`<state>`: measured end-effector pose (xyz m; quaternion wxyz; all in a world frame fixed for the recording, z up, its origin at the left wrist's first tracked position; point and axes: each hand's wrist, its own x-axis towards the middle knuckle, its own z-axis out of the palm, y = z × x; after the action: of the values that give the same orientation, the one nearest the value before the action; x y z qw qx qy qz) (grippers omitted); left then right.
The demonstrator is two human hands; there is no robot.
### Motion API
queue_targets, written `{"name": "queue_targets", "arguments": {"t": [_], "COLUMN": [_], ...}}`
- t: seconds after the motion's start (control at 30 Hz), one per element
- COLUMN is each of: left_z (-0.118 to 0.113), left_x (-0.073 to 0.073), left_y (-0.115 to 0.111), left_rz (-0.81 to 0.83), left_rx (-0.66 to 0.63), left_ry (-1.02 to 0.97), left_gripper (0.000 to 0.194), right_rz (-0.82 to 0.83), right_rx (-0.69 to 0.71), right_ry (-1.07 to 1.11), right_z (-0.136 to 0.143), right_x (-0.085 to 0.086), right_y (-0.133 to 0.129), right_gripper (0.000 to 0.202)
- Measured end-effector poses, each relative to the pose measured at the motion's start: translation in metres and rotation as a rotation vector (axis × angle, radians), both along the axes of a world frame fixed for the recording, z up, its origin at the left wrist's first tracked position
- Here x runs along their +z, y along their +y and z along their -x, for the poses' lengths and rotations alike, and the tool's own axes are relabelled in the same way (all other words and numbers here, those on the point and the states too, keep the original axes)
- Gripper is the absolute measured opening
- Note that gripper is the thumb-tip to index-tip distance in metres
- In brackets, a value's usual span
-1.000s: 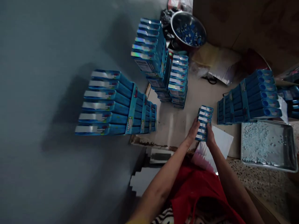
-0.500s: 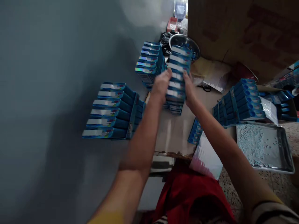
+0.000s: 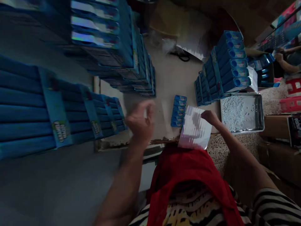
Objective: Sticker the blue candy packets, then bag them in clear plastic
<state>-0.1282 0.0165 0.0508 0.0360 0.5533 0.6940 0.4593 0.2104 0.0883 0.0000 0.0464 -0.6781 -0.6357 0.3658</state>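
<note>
My left hand (image 3: 142, 121) hovers over the table's front edge, blurred, its fingers curled and what they hold, if anything, not discernible. At the right, my right hand (image 3: 210, 117) has its fingers pressed together on the edge of a shiny white sticker sheet (image 3: 196, 127). Beside the sheet's left edge lies a flat row of blue boxes (image 3: 178, 110). Tall stacks of blue boxes stand at the left (image 3: 25, 103), at the upper left (image 3: 113, 40) and at the right (image 3: 225, 66).
A metal tray (image 3: 256, 113) of small pale beads is at the right. Black scissors (image 3: 183, 57) lie at the back of the table (image 3: 162, 75). Another person's arm (image 3: 288, 66) shows at the far right, near red stools (image 3: 293, 102).
The block of blue boxes has left both hands. My hands have moved apart and nearer to my body, the right one onto the sheet. The view has shifted towards the right.
</note>
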Motion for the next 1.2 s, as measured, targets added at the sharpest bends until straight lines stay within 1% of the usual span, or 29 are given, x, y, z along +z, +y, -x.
{"name": "queue_targets", "arguments": {"t": [0.03, 0.07, 0.1, 0.13, 0.17, 0.2, 0.27, 0.3, 0.37, 0.43, 0.53, 0.57, 0.67, 0.77, 0.83, 0.9, 0.97, 1.03, 1.1, 1.2], "left_z": [-0.02, -0.037, -0.051, -0.062, -0.071, -0.08, -0.096, -0.105, -0.127, -0.15, -0.177, -0.182, -0.183, -0.175, -0.173, -0.173, -0.176, -0.177, -0.176, -0.173], "left_x": [-0.02, -0.039, -0.054, -0.065, -0.073, -0.078, -0.084, -0.087, -0.095, -0.106, -0.125, -0.131, -0.146, -0.154, -0.158, -0.162, -0.165, -0.166, -0.165, -0.162], "left_y": [-0.019, -0.033, -0.041, -0.044, -0.041, -0.034, -0.01, 0.005, 0.037, 0.066, 0.101, 0.11, 0.124, 0.126, 0.125, 0.123, 0.12, 0.118, 0.114, 0.109], "left_rz": [0.121, 0.218, 0.292, 0.359, 0.409, 0.454, 0.549, 0.603, 0.708, 0.8, 0.925, 0.97, 1.071, 1.097, 1.099, 1.131, 1.187, 1.23, 1.248, 1.258], "left_rx": [-0.06, -0.133, -0.213, -0.296, -0.37, -0.433, -0.535, -0.585, -0.678, -0.746, -0.77, -0.773, -0.795, -0.821, -0.828, -0.813, -0.781, -0.758, -0.764, -0.777], "left_ry": [-0.047, -0.109, -0.141, -0.155, -0.143, -0.108, -0.006, 0.048, 0.156, 0.244, 0.301, 0.303, 0.298, 0.271, 0.232, 0.213, 0.215, 0.203, 0.177, 0.122], "left_gripper": [0.026, 0.023, 0.02, 0.018, 0.016, 0.016, 0.02, 0.023, 0.029, 0.034, 0.035, 0.033, 0.023, 0.024, 0.029, 0.031, 0.031, 0.03, 0.027, 0.025], "right_rz": [-0.011, -0.01, -0.023, -0.047, -0.078, -0.113, -0.174, -0.19, -0.182, -0.143, -0.06, -0.038, -0.005, -0.014, -0.115, -0.258, -0.326, -0.3, -0.262, -0.265], "right_rx": [-0.036, -0.051, -0.086, -0.081, -0.046, 0.012, 0.145, 0.197, 0.248, 0.291, 0.354, 0.362, 0.344, 0.298, 0.259, 0.222, 0.22, 0.25, 0.279, 0.266], "right_ry": [-0.064, -0.122, -0.147, -0.183, -0.228, -0.279, -0.389, -0.435, -0.477, -0.444, -0.308, -0.271, -0.226, -0.218, -0.249, -0.28, -0.269, -0.232, -0.205, -0.209], "right_z": [-0.019, -0.033, -0.043, -0.049, -0.053, -0.056, -0.06, -0.062, -0.066, -0.071, -0.08, -0.083, -0.093, -0.096, -0.089, -0.074, -0.053, -0.03, -0.01, 0.009], "right_x": [-0.018, -0.036, -0.052, -0.068, -0.083, -0.096, -0.118, -0.127, -0.138, -0.141, -0.138, -0.137, -0.133, -0.127, -0.121, -0.115, -0.112, -0.114, -0.119, -0.13], "right_y": [-0.01, -0.017, -0.021, -0.022, -0.022, -0.02, -0.014, -0.011, -0.004, 0.003, 0.012, 0.014, 0.019, 0.02, 0.016, 0.007, -0.007, -0.023, -0.035, -0.046], "right_gripper": [0.018, 0.02, 0.026, 0.036, 0.047, 0.058, 0.074, 0.077, 0.074, 0.062, 0.031, 0.026, 0.027, 0.029, 0.03, 0.034, 0.039, 0.041, 0.044, 0.047]}}
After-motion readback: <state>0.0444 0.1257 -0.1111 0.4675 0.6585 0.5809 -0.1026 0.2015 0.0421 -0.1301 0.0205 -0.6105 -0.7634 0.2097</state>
